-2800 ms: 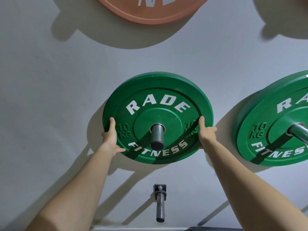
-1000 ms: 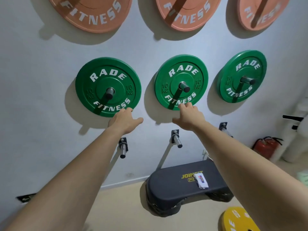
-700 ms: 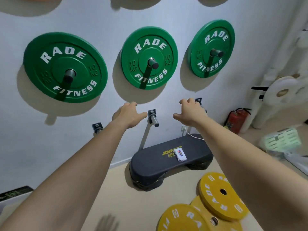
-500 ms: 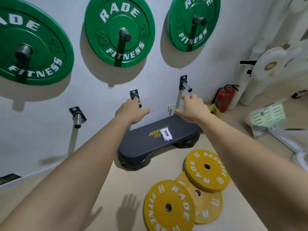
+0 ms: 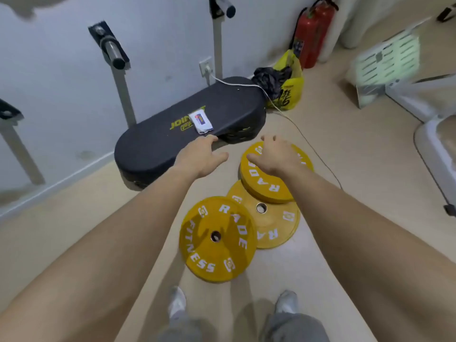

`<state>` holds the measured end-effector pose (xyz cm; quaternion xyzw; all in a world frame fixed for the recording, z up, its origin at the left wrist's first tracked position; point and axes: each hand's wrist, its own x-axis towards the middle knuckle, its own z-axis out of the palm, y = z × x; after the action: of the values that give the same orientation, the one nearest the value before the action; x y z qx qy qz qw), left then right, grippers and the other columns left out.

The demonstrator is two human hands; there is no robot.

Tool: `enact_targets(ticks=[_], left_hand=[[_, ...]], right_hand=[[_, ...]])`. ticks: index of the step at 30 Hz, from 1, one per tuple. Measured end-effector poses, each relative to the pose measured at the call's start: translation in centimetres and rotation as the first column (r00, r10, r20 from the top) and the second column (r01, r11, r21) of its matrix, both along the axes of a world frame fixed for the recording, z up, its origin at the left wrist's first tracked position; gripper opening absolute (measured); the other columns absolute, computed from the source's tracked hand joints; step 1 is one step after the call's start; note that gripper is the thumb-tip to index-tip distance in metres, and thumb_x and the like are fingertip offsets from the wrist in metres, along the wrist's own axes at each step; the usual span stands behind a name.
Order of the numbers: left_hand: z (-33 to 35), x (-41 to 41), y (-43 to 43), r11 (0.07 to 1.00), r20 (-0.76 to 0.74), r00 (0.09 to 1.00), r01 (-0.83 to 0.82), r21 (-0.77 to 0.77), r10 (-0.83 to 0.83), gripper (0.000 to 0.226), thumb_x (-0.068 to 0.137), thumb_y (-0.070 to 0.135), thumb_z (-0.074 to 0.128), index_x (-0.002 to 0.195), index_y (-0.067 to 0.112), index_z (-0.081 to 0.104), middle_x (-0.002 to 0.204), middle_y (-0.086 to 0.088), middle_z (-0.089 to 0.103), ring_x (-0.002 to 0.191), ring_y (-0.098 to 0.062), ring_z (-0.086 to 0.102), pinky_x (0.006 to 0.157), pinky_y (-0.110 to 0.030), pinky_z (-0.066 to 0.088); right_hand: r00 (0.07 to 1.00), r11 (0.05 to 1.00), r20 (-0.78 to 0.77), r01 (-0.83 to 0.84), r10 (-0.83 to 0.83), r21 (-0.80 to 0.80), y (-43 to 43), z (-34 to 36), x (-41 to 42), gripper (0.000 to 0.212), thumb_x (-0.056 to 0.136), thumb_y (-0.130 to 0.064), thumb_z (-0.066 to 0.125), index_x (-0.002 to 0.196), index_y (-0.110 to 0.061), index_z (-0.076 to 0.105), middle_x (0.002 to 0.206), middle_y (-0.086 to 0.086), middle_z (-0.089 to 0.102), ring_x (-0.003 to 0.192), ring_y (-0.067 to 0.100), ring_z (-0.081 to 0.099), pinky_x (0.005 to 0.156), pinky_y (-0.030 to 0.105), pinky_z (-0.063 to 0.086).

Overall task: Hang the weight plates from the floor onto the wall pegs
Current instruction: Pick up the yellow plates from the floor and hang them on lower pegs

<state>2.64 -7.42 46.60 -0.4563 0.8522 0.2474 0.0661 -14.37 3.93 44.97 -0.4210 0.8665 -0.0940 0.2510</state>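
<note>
Three yellow RADE weight plates lie overlapping on the floor: a near plate (image 5: 217, 239), a middle plate (image 5: 274, 224) partly under the others, and a far plate (image 5: 266, 186) on top of it. My right hand (image 5: 276, 157) hovers over the far plate with fingers spread, holding nothing. My left hand (image 5: 201, 156) is open in the air left of that plate, in front of the black step platform. Bare metal wall pegs stick out of the white wall: one peg (image 5: 112, 51) at upper left, another peg (image 5: 225, 6) at the top.
A black step platform (image 5: 158, 144) with a small white box (image 5: 201, 122) on it stands against the wall. A cable (image 5: 303, 139) runs across the floor. A yellow bag (image 5: 290, 87), a red fire extinguisher (image 5: 308, 30) and white equipment (image 5: 434, 137) are on the right. My feet (image 5: 232, 302) are below.
My view has swung down from the green plates hanging on the wall to the floor. Both empty hands have dropped toward the yellow plates.
</note>
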Motion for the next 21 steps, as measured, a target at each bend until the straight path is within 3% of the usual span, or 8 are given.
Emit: enact_targets(ticks=[10,15,18,21], left_hand=[[-32.4,0.9,-2.3,0.991,0.096,0.987,0.13,0.031,-0.132,0.064,0.091,0.056,0.055,0.148,0.028,0.044,0.144,-0.006,0.054,0.13,-0.029,0.051,0.105,-0.046,0.043],[-47.0,-0.6,-2.7,0.961,0.179,0.945,0.269,0.06,-0.275,0.05,0.1,0.045,0.044,0.149,0.038,0.041,0.145,-0.005,0.054,0.13,-0.03,0.051,0.103,-0.045,0.045],[-54.1,-2.8,-2.3,0.942,0.179,0.925,0.326,0.078,-0.335,0.055,0.096,0.05,0.048,0.149,0.038,0.04,0.146,-0.004,0.054,0.132,-0.03,0.05,0.104,-0.046,0.044],[-59.4,-5.2,-0.9,0.937,0.157,0.928,0.317,0.148,-0.339,0.052,0.094,0.052,0.05,0.142,0.035,0.049,0.144,-0.001,0.055,0.131,-0.026,0.051,0.104,-0.043,0.043]], right_hand=[[0.976,0.982,0.14,0.15,-0.165,0.112,1.3,-33.0,3.1,0.083,0.087,-0.058,0.059,0.148,-0.01,0.03,0.148,0.018,0.037,0.133,0.04,0.038,0.103,0.051,0.04],[0.896,0.954,0.34,0.234,-0.287,0.19,3.4,-48.3,3.6,0.076,0.092,-0.052,0.057,0.147,-0.005,0.034,0.147,0.018,0.044,0.129,0.036,0.046,0.101,0.044,0.043],[0.828,0.916,0.392,0.351,-0.401,0.197,4.8,-55.9,4.5,0.068,0.096,-0.051,0.05,0.146,-0.007,0.037,0.145,0.019,0.043,0.124,0.038,0.049,0.1,0.045,0.043],[0.785,0.88,0.396,0.423,-0.475,0.216,5.8,-61.2,5.8,0.06,0.102,-0.05,0.035,0.147,-0.011,0.035,0.146,0.019,0.033,0.13,0.041,0.04,0.105,0.046,0.036]])
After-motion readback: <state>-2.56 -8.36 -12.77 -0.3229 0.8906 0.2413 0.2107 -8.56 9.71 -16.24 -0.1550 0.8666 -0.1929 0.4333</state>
